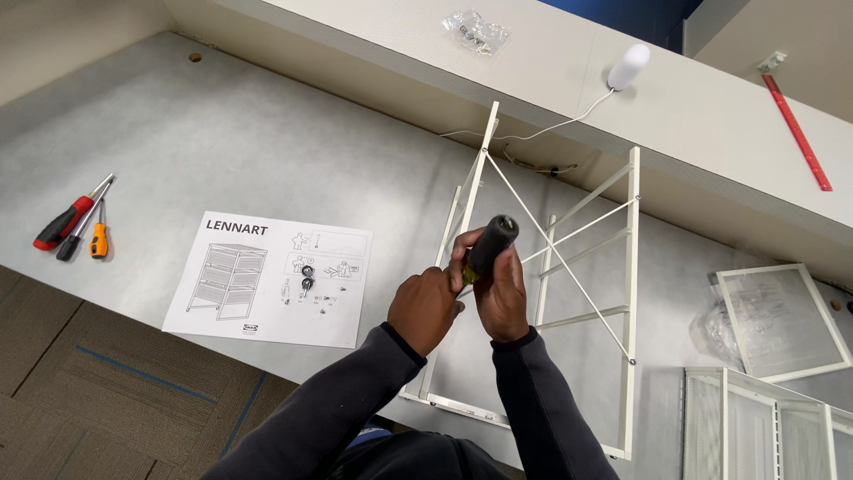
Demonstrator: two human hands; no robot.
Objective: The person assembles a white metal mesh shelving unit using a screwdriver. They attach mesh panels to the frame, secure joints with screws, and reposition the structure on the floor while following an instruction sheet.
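Note:
A white metal frame [632, 267] with thin cross rods lies flat on the grey table [222, 133] in front of me. My right hand [503, 298] is wrapped around the black handle of a screwdriver [490, 244], held over the frame's left upright. My left hand [425, 307] is closed right beside it at the lower end of the tool, where the tip is hidden. Whether the left fingers grip the shaft or the frame, I cannot tell.
A sheet of assembly instructions [271, 277] lies left of the frame, with three screwdrivers [75, 227] further left. Mesh basket panels [782, 320] rest at the right. A raised shelf holds a plastic bag of small parts [475, 31], a white oval device [629, 67] and a red ruler [797, 133].

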